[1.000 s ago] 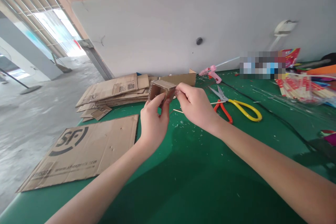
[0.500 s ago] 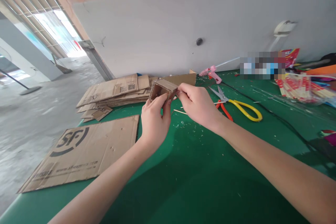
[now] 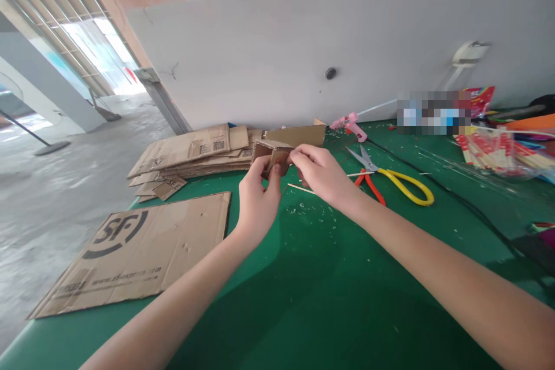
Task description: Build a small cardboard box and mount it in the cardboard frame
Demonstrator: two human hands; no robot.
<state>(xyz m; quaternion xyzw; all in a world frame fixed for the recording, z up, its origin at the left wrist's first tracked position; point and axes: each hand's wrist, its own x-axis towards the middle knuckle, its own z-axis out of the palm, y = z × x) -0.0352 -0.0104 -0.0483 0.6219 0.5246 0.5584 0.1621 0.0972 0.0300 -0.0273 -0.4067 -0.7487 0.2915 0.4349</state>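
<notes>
A small open cardboard box (image 3: 271,156) is held above the green table (image 3: 329,277) between both hands. My left hand (image 3: 255,199) grips its near side with thumb and fingers closed. My right hand (image 3: 318,176) pinches the box's right edge with its fingertips. A thin wooden stick (image 3: 301,188) lies on the table just under the hands.
A flat printed cardboard sheet (image 3: 134,254) lies at the left. Stacked cardboard pieces (image 3: 191,153) sit behind it. Scissors with yellow and orange handles (image 3: 390,182) and a pink glue gun (image 3: 349,125) lie to the right, with a black cable (image 3: 459,202) and packets of sticks (image 3: 494,150). A grey wall stands behind.
Both hands have tilted the small box, so its top face shows less. The hands stay closed on it in about the same place.
</notes>
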